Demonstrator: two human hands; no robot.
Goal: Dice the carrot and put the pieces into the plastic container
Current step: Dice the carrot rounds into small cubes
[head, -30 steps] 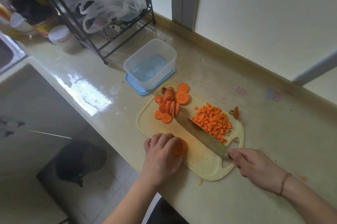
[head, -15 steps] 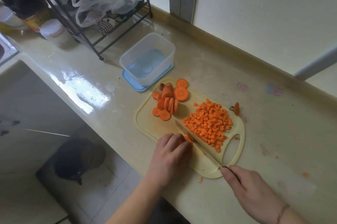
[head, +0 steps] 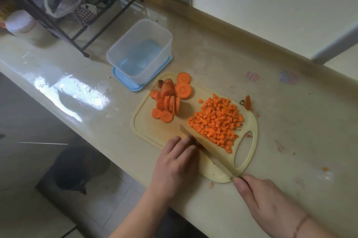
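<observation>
Glossy beige counter [head: 213,59], cream cutting board [head: 249,121] near its front edge; plastic container [head: 120,53] sits empty just beyond the board's far-left corner. Diced pile [head: 217,121] right of blade, uncut rounds [head: 168,100] far-left. My right hand [head: 265,204] grips the knife [head: 205,150], blade running diagonally away to the left. My left hand [head: 176,166], fingers curled, pins slices I can't see, touching the blade's left side

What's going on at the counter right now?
A person is dicing carrot on a cutting board. The right hand grips a knife, its blade down beside the left hand, which covers whatever is being cut. A pile of diced carrot and uncut carrot rounds lie on the board. The plastic container holds no carrot yet.
</observation>
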